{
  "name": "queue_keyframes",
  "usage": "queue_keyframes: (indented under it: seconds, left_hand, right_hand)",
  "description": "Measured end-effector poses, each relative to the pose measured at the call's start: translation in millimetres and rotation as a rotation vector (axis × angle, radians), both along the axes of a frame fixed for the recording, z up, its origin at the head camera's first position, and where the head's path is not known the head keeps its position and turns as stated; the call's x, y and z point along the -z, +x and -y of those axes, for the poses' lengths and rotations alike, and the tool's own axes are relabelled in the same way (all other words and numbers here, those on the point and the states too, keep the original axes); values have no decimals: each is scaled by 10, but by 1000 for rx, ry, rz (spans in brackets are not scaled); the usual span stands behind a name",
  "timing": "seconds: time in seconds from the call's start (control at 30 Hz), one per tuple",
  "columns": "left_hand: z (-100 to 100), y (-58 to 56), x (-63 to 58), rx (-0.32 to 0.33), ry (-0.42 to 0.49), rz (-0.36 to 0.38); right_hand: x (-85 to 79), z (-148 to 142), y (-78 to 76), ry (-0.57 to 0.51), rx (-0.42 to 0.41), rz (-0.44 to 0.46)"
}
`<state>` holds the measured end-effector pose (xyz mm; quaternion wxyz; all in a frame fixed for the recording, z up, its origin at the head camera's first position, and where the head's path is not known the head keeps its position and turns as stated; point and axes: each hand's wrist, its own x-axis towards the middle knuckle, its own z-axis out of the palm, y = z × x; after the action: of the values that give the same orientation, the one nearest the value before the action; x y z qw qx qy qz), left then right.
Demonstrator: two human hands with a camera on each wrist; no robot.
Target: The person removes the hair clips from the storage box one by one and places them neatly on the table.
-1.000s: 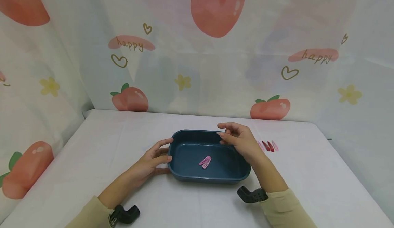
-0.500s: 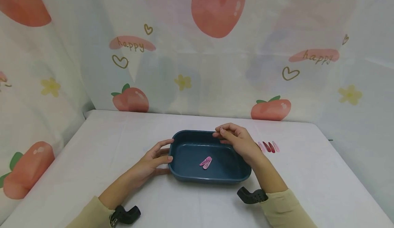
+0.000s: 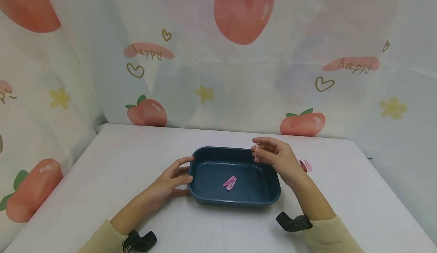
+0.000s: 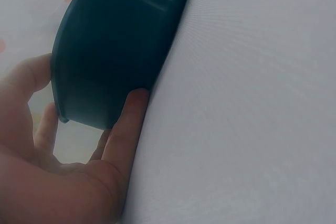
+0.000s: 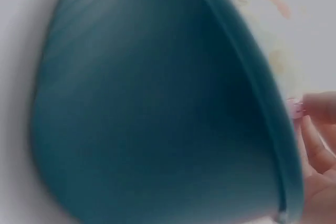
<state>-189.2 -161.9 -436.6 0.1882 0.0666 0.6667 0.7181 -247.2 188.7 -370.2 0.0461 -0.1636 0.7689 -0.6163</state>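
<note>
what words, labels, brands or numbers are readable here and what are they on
"happy": on the left pink patch of the backdrop
"happy": on the right pink patch of the backdrop
Far left edge: lettering, cut off by the picture, not readable as a word
Wrist views: backdrop marks too blurred to read
No text readable on the blue box or pink hair clips
</note>
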Motion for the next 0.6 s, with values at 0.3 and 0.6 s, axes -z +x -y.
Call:
queue_keyframes:
  seconds: [0.3, 0.6]
  left_hand:
    - [23, 3, 1, 2, -3, -3]
    - [3, 0, 17, 5, 0, -1]
  right_hand:
    - [-42, -194, 39, 2, -13, -14]
    - [-150, -359, 74, 5, 14, -61]
